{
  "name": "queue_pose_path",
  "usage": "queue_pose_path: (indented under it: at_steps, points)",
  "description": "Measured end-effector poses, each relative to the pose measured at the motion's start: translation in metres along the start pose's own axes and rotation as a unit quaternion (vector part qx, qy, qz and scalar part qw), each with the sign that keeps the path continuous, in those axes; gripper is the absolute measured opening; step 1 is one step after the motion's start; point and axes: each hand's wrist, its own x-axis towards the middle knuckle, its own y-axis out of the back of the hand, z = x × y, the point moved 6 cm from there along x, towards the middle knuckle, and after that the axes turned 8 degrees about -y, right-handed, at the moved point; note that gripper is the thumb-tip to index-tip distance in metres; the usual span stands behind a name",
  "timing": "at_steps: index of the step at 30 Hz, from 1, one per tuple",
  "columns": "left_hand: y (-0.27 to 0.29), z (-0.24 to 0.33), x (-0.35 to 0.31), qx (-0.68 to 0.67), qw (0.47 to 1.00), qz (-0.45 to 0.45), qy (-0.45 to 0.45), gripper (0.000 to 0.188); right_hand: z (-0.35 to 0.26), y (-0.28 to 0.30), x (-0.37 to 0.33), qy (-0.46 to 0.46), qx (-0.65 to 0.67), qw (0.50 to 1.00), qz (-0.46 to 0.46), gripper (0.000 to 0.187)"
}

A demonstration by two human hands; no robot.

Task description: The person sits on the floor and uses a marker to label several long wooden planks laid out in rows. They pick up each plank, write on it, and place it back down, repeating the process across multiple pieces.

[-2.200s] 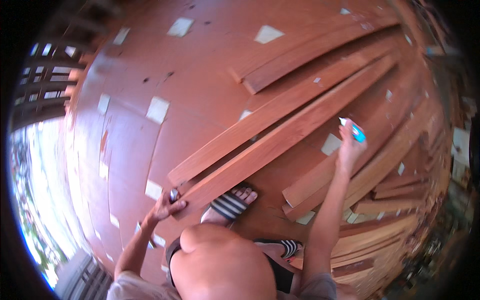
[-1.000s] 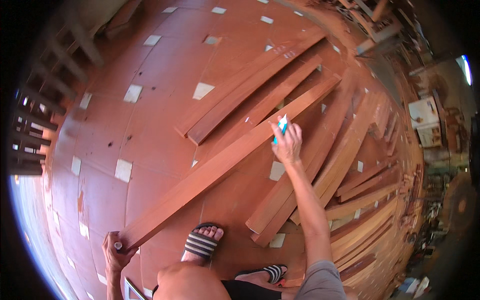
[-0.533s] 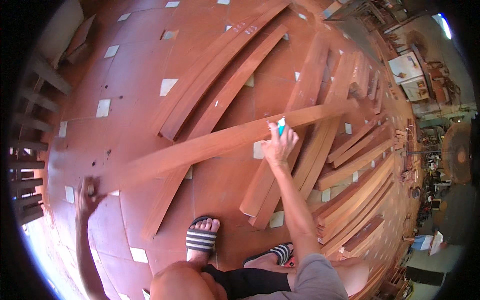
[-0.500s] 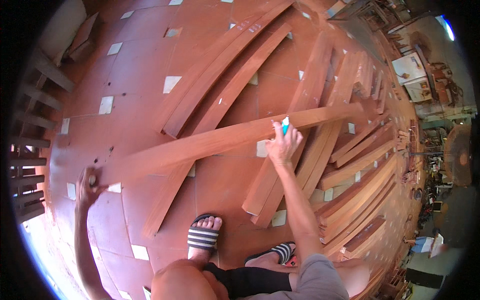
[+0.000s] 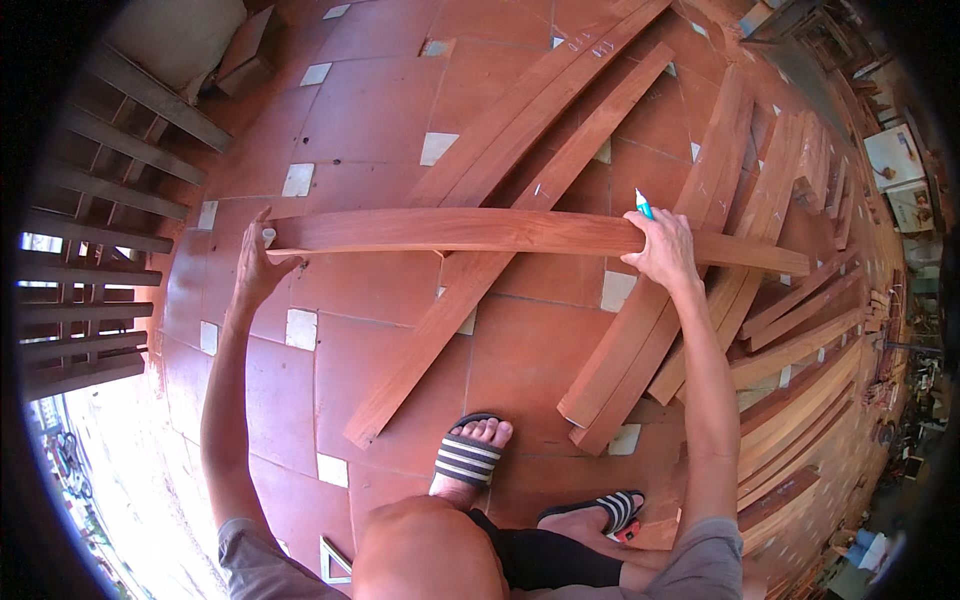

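Observation:
A long reddish wooden plank (image 5: 470, 231) lies crosswise in front of me, above other lumber. My left hand (image 5: 258, 262) grips its left end, thumb below and fingers at the end. A small white round piece (image 5: 269, 236), perhaps a cap, shows in that hand. Toward the right part of the plank, my right hand (image 5: 662, 245) clasps it from the near side. A teal-and-white marker pen (image 5: 643, 204) sticks up from the same hand, tip pointing away from me. Fingers behind the plank are partly hidden.
Beneath the plank, several boards (image 5: 590, 130) lie slantwise on the tiled floor (image 5: 400, 300). More lumber (image 5: 800, 420) is stacked at the right. A slatted wooden frame (image 5: 100, 260) stands at the left. My sandaled foot (image 5: 470, 450) and a triangular square (image 5: 335, 560) are near me.
The plank has swung from a slant to nearly level across the view, its left end moving away from me. Both hands moved with it, and the view shifted left.

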Motion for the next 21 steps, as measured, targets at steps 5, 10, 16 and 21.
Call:
queue_pose_path:
  at_steps: [5,10,16,21]
  points:
    - [-0.014,0.06,0.031,0.058,0.992,-0.019,-0.108,0.091,-0.009,0.0,-0.01,-0.041,0.046,0.998,-0.017,0.07]
    - [-0.049,0.069,0.078,0.041,0.974,-0.224,0.012,0.087,-0.038,-0.012,-0.063,-0.006,0.166,0.975,0.144,0.068]
    - [-0.063,0.011,0.116,-0.093,0.936,-0.327,0.089,0.09,-0.081,-0.065,-0.11,-0.013,0.249,0.961,0.12,0.057]
    - [-0.104,-0.01,0.148,-0.131,0.913,-0.377,0.088,0.095,-0.079,-0.072,-0.104,-0.021,0.243,0.957,0.155,0.056]
